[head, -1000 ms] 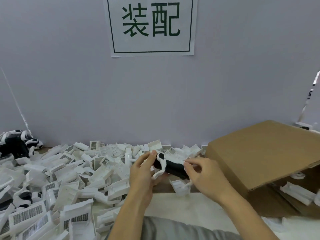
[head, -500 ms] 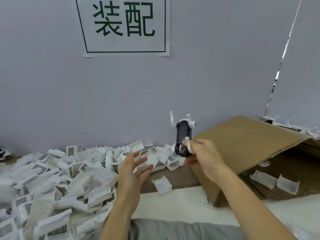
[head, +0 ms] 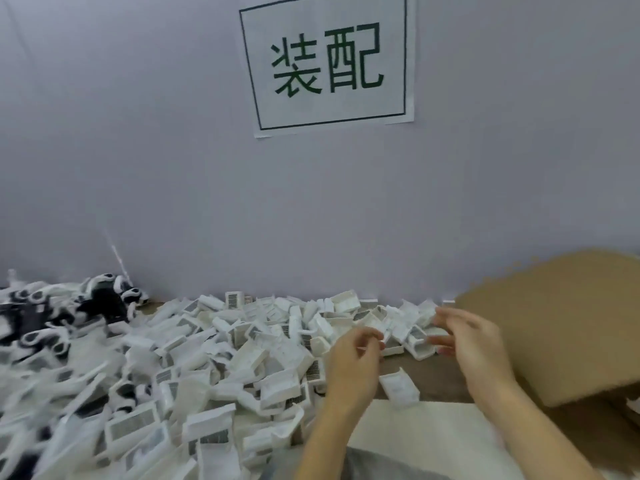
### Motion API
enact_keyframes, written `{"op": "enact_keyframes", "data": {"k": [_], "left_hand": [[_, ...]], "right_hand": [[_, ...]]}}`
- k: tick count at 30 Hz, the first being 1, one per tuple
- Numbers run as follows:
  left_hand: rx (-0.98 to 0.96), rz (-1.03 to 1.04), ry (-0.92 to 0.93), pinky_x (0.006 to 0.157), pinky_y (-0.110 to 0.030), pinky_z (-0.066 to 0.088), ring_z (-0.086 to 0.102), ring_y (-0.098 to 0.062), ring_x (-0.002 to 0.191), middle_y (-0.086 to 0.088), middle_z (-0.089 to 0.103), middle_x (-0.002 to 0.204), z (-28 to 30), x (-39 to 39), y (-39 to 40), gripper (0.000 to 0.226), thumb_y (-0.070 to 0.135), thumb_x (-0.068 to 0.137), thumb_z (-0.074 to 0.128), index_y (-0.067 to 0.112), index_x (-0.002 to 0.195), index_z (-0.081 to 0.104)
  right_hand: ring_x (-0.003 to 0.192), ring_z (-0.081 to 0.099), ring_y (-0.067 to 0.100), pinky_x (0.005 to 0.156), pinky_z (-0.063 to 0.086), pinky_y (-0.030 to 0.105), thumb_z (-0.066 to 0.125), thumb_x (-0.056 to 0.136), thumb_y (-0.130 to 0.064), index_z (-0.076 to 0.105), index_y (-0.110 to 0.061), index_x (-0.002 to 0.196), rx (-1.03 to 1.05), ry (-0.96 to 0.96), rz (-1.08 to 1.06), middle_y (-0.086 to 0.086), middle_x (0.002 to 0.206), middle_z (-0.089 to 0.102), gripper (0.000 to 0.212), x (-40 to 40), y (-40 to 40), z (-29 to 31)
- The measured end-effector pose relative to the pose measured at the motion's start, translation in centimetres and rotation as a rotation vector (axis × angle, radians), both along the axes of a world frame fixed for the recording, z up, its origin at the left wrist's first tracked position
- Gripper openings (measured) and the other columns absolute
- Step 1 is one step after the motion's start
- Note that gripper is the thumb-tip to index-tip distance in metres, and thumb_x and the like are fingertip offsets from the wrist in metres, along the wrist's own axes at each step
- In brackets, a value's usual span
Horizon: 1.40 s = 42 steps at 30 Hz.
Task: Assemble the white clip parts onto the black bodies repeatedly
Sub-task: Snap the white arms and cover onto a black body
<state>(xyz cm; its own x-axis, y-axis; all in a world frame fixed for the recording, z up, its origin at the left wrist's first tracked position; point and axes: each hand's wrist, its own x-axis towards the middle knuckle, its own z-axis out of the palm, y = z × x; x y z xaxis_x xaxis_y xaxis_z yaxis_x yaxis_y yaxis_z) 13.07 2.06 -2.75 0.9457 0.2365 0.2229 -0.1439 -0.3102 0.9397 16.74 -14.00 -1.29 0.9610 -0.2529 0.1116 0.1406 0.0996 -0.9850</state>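
Head view, both hands hovering empty over the white clip parts (head: 221,355), left hand (head: 353,362) loosely curling, right hand (head: 471,344) relaxing open, clips lying every direction, black bodies (head: 69,317) piling far left by the wall.

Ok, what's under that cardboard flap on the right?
Under the cardboard flap only a shadowed gap shows, with a bit of something white at the frame's edge. The flap covers everything deeper in.
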Motion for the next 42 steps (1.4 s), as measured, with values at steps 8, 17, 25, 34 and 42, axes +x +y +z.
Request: {"op": "enact_keyframes", "data": {"k": [8, 17, 25, 34, 42], "left_hand": [[0.764, -0.139, 0.007, 0.088, -0.042, 0.056, 0.063, -0.02, 0.095, -0.001, 0.07, 0.107, 5.1, -2.8, 5.6, 0.021, 0.022, 0.1, 0.05, 0.016, 0.11, 0.068], [0.961, 0.453, 0.248, 0.079, -0.033, 0.056, 0.062, -0.013, 0.082, 0.003, 0.063, 0.105, 7.9, -10.9, 25.3, 0.019, 0.02, 0.096, 0.059, 0.019, 0.113, 0.065], [1.029, 0.245, 0.724, 0.063, -0.012, 0.047, 0.061, 0.001, 0.077, 0.015, 0.063, 0.097, 7.0, -14.8, 34.5, 0.02, 0.04, 0.099, 0.059, 0.031, 0.116, 0.06], [1.173, 0.465, 0.614, 0.108, -0.051, 0.032, 0.058, -0.021, 0.088, 0.004, 0.057, 0.086, 2.1, -9.1, 31.8, 0.023, 0.027, 0.103, 0.047, 0.022, 0.081, 0.052], [0.804, 0.558, 0.305, 0.067, -0.041, 0.052, 0.062, -0.029, 0.071, -0.019, 0.068, 0.087, 4.9, -8.1, 32.7, 0.031, 0.009, 0.103, 0.044, 0.001, 0.082, 0.064]], "right_hand": [[0.051, 0.064, 0.007, 0.053, 0.046, 0.019, 0.053, 0.092, 0.009, 0.076, -0.029, 0.082, -0.475, -0.164, 0.214, -0.01, 0.07, 0.072, 0.046, -0.9, 3.5, -4.9], [0.056, 0.066, 0.005, 0.055, 0.05, 0.022, 0.052, 0.091, -0.001, 0.073, -0.048, 0.09, -0.521, -0.081, 0.177, -0.018, 0.08, 0.074, 0.052, 1.5, 2.6, -7.9], [0.057, 0.067, 0.007, 0.046, 0.045, 0.013, 0.05, 0.097, -0.003, 0.073, -0.048, 0.095, -0.571, -0.042, 0.176, -0.014, 0.084, 0.075, 0.051, 4.6, 1.3, -11.3], [0.056, 0.067, 0.007, 0.045, 0.043, 0.008, 0.054, 0.095, -0.001, 0.076, -0.044, 0.093, -0.6, -0.026, 0.191, -0.013, 0.08, 0.075, 0.049, 2.5, 1.8, -10.0], [0.051, 0.063, 0.008, 0.046, 0.042, 0.007, 0.054, 0.093, 0.007, 0.077, -0.027, 0.077, -0.538, -0.062, 0.207, -0.01, 0.073, 0.074, 0.044, 0.3, 3.3, -7.4]]}}
